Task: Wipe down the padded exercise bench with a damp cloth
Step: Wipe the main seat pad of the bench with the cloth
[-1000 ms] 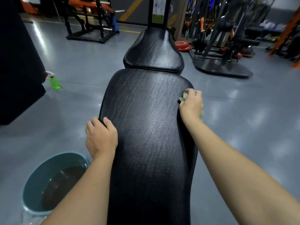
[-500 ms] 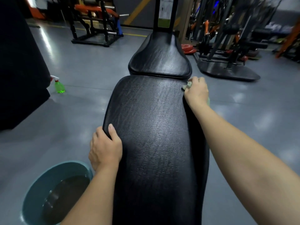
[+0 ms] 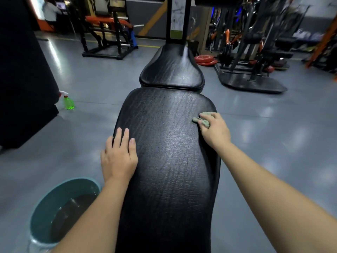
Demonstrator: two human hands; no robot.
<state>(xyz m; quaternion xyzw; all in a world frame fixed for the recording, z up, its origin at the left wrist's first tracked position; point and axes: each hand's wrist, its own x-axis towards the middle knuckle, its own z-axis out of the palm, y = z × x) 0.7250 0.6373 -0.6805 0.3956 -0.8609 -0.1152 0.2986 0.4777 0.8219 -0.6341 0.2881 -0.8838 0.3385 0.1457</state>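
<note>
Bench [image 3: 169, 179], black and padded, stands on the grey floor [image 3: 264, 147] and fills the middle of the view. At far left a green spray bottle [image 3: 68, 102] stands on the floor. Nearer, a teal basin [image 3: 42, 209] holds dark water. The left hand [image 3: 118, 157] lies flat on the bench's left edge, fingers straight. The right hand [image 3: 216, 133] curls its fingers round a greenish cloth [image 3: 204, 119], pressing it to the pad near the right edge.

The long bench pad [image 3: 167, 161] in the middle of the frame is black, with a fine wrinkled grain. The cloth [image 3: 205, 118] on it is pale grey-green. At lower left the basin [image 3: 43, 207] is teal; the spray bottle [image 3: 68, 103] at left is bright green. The floor [image 3: 264, 134] is grey.
</note>
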